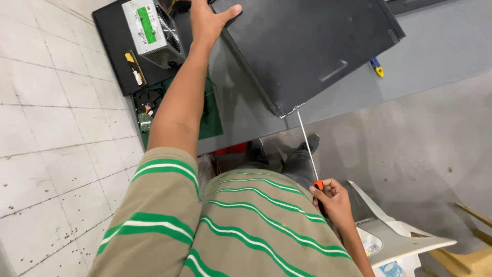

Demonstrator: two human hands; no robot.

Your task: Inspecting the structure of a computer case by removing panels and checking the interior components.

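Power supply [151,32] left of case [307,46] (both on table [435,46])

Matt black metal computer case [307,46]; shiny steel screwdriver [309,146] shaft.

I see a grey table [435,56] carrying everything. Directly on it: a large black computer case [307,46] overhanging the near edge, a black panel [115,51] with a silver power supply unit [149,32] on top, a green mat [210,120], and a small blue-and-yellow tool [377,67] beside the case.
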